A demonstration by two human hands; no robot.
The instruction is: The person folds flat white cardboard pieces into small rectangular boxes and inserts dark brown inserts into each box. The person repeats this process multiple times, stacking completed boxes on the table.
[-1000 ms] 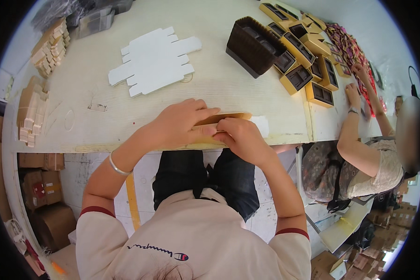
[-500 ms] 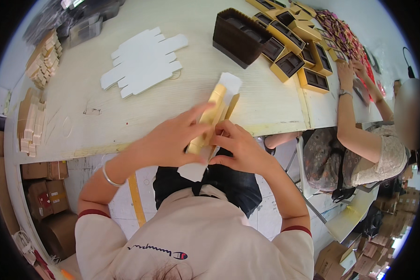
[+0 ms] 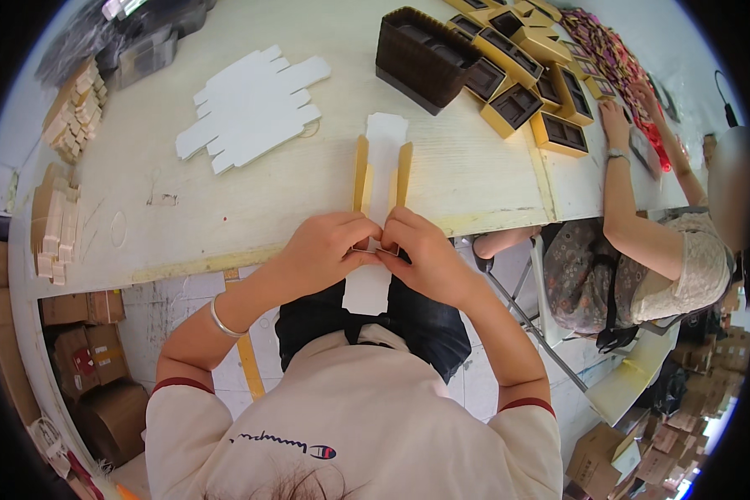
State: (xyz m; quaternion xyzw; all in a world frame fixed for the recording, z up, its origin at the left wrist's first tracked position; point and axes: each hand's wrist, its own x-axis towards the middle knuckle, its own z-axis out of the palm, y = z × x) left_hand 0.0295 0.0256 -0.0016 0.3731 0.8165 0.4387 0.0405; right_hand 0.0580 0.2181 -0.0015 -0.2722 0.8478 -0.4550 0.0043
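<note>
Cardboard box blank (image 3: 381,179), flat and white on its inner face with two gold side flaps folded upright, lies across the near edge of the counter (image 3: 225,208), its lower end hanging past that edge toward the person's lap. Both hands meet at the blank's near part: the left hand (image 3: 329,248) curls over it with fingers closed on the left flap's base, and the right hand (image 3: 421,254) pinches the right flap's base the same way, fingertips of the two hands almost touching. The card looks stiff and smooth, with crisp creases.

Farther up the counter sits a stack of white die-cut blanks (image 3: 252,104) with notched, tabbed outlines, well apart from the hands. To the upper right stands a dark brown ribbed tray stack (image 3: 425,50), and beside it a row of gold boxes with dark inserts (image 3: 529,87). Small tan cardboard pieces (image 3: 54,225) are piled along the counter's left rim. Pale, scuffed counter surface lies open between the hands and the white stack. Another person's hand (image 3: 617,125) rests on the counter at the right, beside the gold boxes.
</note>
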